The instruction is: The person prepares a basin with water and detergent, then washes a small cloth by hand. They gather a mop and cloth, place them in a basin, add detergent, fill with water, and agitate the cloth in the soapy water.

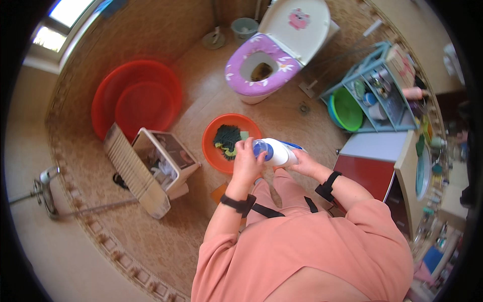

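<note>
My right hand (301, 162) grips the body of a white bottle (279, 152) that lies tilted on its side. My left hand (246, 160) is closed around the bottle's blue cap (262, 149). Just beyond the cap, on the floor, sits a small orange basin (211, 151) with a dark green scrubbing cloth (227, 137) inside. Both forearms wear black wrist straps and pink sleeves.
A toilet (282, 55) with a purple flowered seat stands ahead, lid raised. Red tubs (136, 95) lean at the left wall. A white waste bin (161, 161) stands at the left. A blue shelf rack (382, 85) and a red cabinet (370, 171) are at the right.
</note>
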